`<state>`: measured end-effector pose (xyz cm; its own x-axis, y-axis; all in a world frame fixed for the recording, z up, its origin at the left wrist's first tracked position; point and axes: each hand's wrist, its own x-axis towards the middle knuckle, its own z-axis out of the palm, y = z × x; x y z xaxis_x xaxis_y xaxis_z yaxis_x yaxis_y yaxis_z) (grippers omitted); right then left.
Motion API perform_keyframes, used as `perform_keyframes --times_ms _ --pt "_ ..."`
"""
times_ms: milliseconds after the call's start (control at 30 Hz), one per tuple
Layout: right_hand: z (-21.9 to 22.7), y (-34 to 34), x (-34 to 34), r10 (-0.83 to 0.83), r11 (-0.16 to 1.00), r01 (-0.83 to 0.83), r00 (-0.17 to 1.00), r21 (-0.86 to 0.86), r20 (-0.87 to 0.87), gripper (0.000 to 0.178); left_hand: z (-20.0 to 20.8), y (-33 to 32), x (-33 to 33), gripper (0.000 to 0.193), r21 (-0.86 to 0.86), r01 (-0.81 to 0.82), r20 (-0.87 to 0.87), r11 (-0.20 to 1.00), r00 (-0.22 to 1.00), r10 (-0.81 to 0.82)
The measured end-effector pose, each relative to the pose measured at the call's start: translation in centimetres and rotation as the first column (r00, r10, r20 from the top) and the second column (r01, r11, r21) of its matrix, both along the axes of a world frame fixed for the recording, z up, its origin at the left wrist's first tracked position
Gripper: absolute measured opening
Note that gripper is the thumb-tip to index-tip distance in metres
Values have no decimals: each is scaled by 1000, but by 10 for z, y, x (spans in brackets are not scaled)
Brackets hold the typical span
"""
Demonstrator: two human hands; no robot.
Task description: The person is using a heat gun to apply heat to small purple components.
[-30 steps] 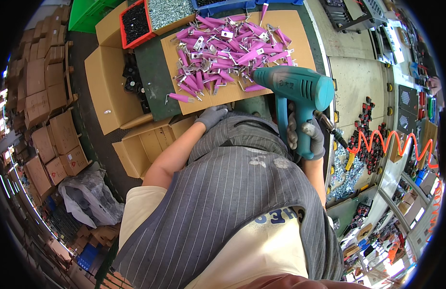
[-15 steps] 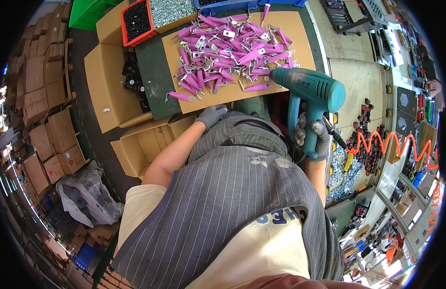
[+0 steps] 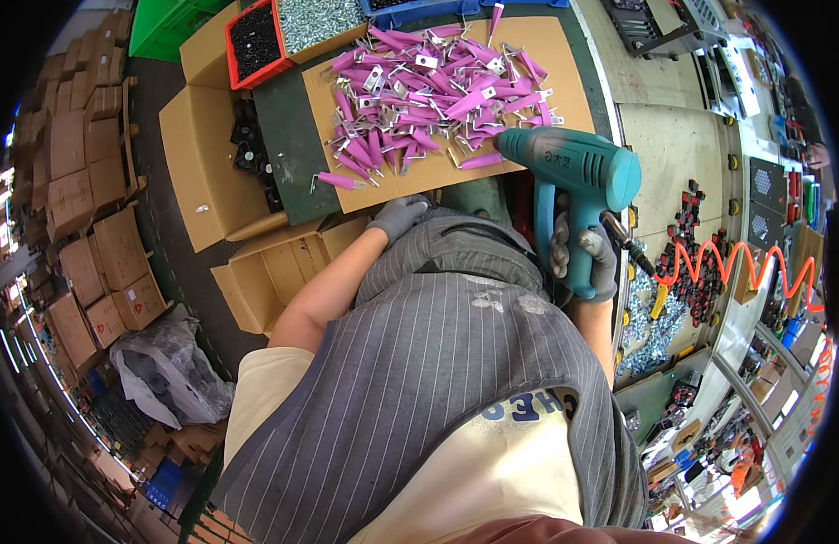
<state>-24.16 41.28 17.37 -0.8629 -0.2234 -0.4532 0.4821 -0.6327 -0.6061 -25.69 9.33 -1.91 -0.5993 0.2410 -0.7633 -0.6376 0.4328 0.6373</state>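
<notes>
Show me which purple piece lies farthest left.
The purple piece at the cardboard sheet's lower-left corner: it alone pokes out past the sheet's left edge, over the green tabletop.

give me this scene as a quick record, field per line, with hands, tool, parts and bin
tool: teal heat gun, nozzle pointing left
right grip: gloved, wrapped around its handle
left grip: gloved, by the striped apron
parts: heaped purple-sleeved metal pieces
surface: cardboard sheet
bin: red, holding small black pieces

teal heat gun (image 3: 575, 163), purple parts (image 3: 474, 105), possibly dark-grey glove (image 3: 604, 265)
</notes>
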Motion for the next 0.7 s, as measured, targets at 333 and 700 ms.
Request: perform_keyframes --times_ms 333,700 --pt "4 -5 12 83 988 -89 995 126 53 67 -13 -4 8 37 43 -80 32 996 996 79" --pt "1 -9 12 110 990 -115 992 81 69 66 -10 -4 15 37 41 -119 27 992 993 118"
